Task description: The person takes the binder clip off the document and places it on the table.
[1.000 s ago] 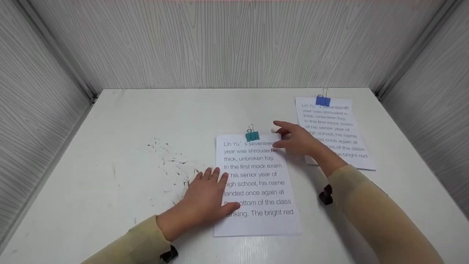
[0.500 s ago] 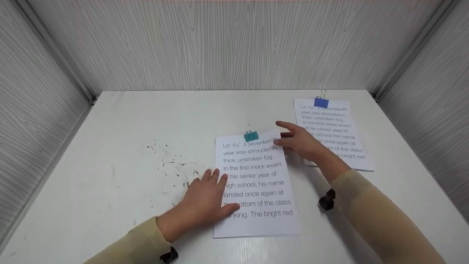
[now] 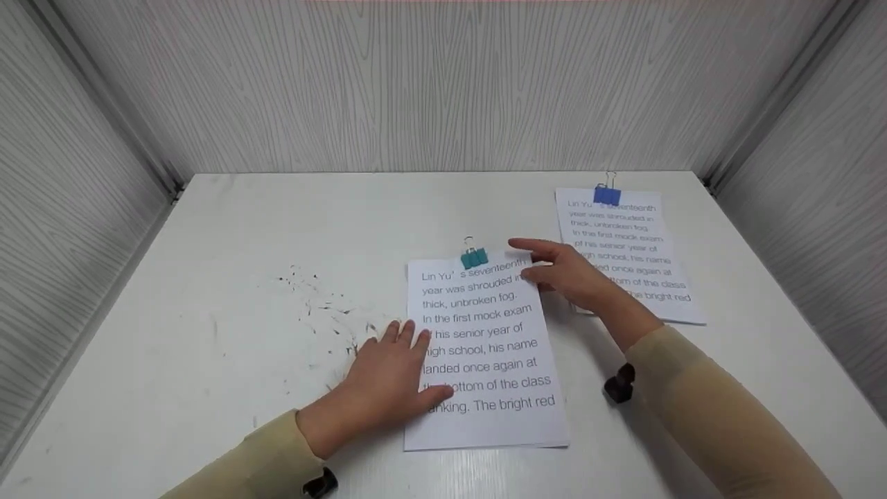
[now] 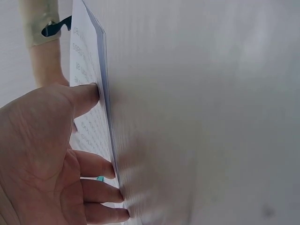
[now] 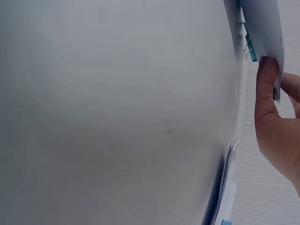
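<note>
Pinching, the right hand [image 3: 572, 277] is holding up the top right corner of the near papers [image 3: 485, 346]. With straight fingers, the left hand [image 3: 388, 381] is resting along their left edge, thumb on the page. A blue-green clip [image 3: 475, 259] is biting the top edge. The far papers [image 3: 620, 246] are lying past the right hand, and the white table [image 3: 194, 277] is stretching wide to the left

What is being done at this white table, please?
A person handles a white rectangular stack of printed paper with a teal metal binder clip at its top edge. The left hand touches its left side; the right hand pinches its upper right corner. A second white printed stack, with a blue metal binder clip, lies farther right.
</note>
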### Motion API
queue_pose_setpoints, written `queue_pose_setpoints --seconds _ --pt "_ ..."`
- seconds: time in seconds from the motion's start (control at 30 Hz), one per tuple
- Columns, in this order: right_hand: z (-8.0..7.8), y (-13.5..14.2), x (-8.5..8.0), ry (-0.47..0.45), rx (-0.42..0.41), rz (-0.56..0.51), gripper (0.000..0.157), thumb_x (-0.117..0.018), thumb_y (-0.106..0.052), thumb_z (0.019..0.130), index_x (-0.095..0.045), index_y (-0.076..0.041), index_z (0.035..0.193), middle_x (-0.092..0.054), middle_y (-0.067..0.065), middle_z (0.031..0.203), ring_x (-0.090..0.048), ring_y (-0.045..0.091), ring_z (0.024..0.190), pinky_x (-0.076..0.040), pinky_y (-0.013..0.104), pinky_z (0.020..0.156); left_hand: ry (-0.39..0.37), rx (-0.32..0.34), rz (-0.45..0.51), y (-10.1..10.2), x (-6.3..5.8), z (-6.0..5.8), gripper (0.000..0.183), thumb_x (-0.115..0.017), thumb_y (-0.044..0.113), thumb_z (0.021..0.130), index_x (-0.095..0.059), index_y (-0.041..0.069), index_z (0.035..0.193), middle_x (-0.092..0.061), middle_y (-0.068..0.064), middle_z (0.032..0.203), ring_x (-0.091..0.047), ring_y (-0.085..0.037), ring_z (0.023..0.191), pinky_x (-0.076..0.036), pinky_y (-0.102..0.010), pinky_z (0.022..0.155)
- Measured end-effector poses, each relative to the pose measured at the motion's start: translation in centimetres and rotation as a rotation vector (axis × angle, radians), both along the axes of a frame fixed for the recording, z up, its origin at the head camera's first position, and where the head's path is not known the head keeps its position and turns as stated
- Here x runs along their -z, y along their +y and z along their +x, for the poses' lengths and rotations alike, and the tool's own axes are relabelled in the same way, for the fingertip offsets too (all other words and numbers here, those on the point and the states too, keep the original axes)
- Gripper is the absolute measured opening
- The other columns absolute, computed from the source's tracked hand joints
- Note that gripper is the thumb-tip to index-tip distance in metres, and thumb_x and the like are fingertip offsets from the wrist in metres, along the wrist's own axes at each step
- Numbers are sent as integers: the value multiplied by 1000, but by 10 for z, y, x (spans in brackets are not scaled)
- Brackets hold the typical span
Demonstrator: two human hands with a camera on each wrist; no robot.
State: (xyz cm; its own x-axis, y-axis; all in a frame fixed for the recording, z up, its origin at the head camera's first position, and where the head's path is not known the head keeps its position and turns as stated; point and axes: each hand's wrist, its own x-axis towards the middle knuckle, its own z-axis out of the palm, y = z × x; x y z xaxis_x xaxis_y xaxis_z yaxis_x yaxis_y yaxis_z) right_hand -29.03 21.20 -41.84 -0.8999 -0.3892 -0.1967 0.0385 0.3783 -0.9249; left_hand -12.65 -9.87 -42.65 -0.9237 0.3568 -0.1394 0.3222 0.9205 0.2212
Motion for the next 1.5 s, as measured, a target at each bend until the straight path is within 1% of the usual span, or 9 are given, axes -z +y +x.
queue_pose_setpoints --seconds 0.17,0.33,0.57,0.7,0.97,1.13,1.27,1.4,1.5 --pt "0 -3 3 -50 -15 -8 57 -65 -7 102 -57 -25 156 -64 4 143 -71 25 119 -57 37 97 -5 0 -4 0 0 1 97 -64 71 93 -49 1 157 -43 -27 162 -37 -49 151 -41 -66 113" --pt "-1 -8 4 -88 -26 -37 58 -64 -5 103 -54 -22 158 -64 5 145 -70 26 121 -58 36 96 -4 5 -4 0 -1 1 97 -63 72 93 -49 1 158 -42 -27 162 -37 -49 151 -40 -66 113" --pt "2 -11 3 -26 11 80 59 -63 -6 102 -55 -22 157 -67 3 139 -67 23 113 -51 30 81 1 0 2 -4 -2 -1 98 -63 73 92 -49 2 158 -41 -26 164 -36 -49 152 -37 -69 115" --pt "5 -13 3 -3 24 106 59 -63 -4 101 -55 -20 157 -67 3 140 -65 22 114 -49 28 79 1 4 2 -4 -1 -2 98 -64 74 92 -49 2 158 -41 -26 163 -37 -49 151 -36 -70 115" --pt "11 -9 0 16 40 4 58 -62 -4 102 -57 -22 156 -70 5 136 -66 23 100 -42 27 67 12 20 -29 -4 -3 -4 96 -63 73 92 -51 3 157 -46 -24 161 -40 -48 150 -30 -70 119" --pt "15 -6 -1 54 20 -88 55 -60 -4 104 -55 -19 157 -69 4 140 -68 23 105 -49 27 72 58 22 -6 -7 -14 -10 91 -62 72 95 -53 5 156 -52 -22 157 -45 -46 147 -31 -67 119" --pt "18 -3 -2 67 14 -165 53 -59 -3 106 -56 -18 156 -67 5 143 -70 24 110 -54 25 75 141 -1 90 -11 -34 -23 85 -60 68 98 -53 5 156 -56 -20 154 -50 -41 145 -34 -62 120" --pt "24 0 -5 80 7 -187 52 -60 -6 107 -56 -20 156 -67 6 144 -71 24 113 -56 25 77 224 -22 286 -16 -54 -45 78 -63 60 101 -54 4 154 -59 -15 151 -56 -34 141 -42 -52 117" --pt "29 0 -9 86 2 -197 52 -61 -7 107 -55 -17 157 -67 8 143 -72 26 115 -58 26 79 244 -30 436 -21 -65 -61 75 -68 55 100 -55 4 154 -61 -13 149 -58 -30 139 -47 -47 114"
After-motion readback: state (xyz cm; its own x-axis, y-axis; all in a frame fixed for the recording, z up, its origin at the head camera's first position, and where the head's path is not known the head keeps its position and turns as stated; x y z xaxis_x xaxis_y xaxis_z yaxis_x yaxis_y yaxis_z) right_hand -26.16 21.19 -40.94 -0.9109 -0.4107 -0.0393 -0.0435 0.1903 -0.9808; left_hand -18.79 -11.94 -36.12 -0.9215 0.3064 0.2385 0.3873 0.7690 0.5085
